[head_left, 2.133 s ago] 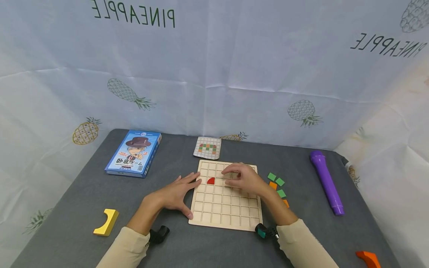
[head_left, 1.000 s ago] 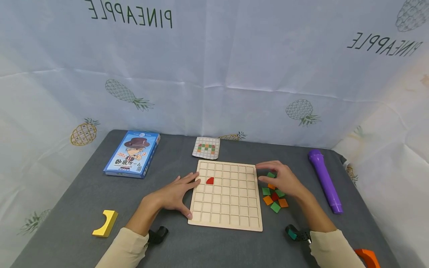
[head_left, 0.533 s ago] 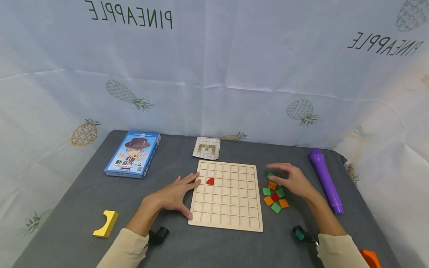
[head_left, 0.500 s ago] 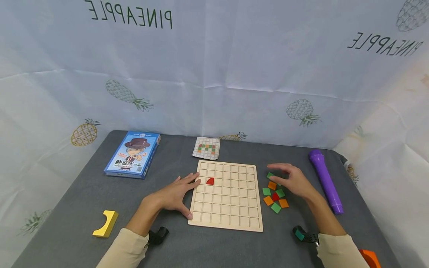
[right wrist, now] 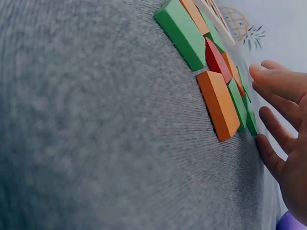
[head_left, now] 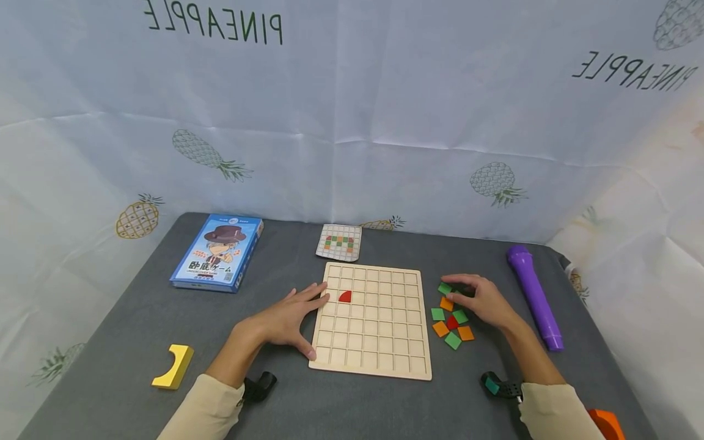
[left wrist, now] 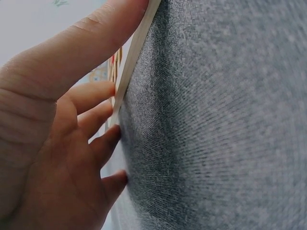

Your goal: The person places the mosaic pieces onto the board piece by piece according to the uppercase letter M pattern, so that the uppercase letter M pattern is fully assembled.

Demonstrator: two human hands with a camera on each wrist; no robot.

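A square wooden grid board (head_left: 379,333) lies mid-table, with one red quarter-round piece (head_left: 344,297) in a cell near its upper left. My left hand (head_left: 286,316) rests along the board's left edge, thumb at the near corner and fingertips at the upper side; the left wrist view shows the thumb against the rim. To the right, my right hand (head_left: 484,298) hovers low with thumb and forefinger apart, beside a green square tile (head_left: 445,288) and an orange tile (head_left: 447,304). Several other tiles lie close by, including a red piece (head_left: 452,322) and a green tile (right wrist: 181,36).
A pattern card (head_left: 339,243) lies beyond the board. A blue game box (head_left: 219,252) sits at back left, a yellow arch block (head_left: 173,366) at front left. At right are a purple microphone-shaped object (head_left: 535,296) and an orange block (head_left: 607,423). A pineapple-print curtain (head_left: 352,110) hangs behind.
My right hand has moved from over the board to the tiles on its right, uncovering the grid and the pile, and has dipped slightly at the top green tile. My left hand has stayed put.
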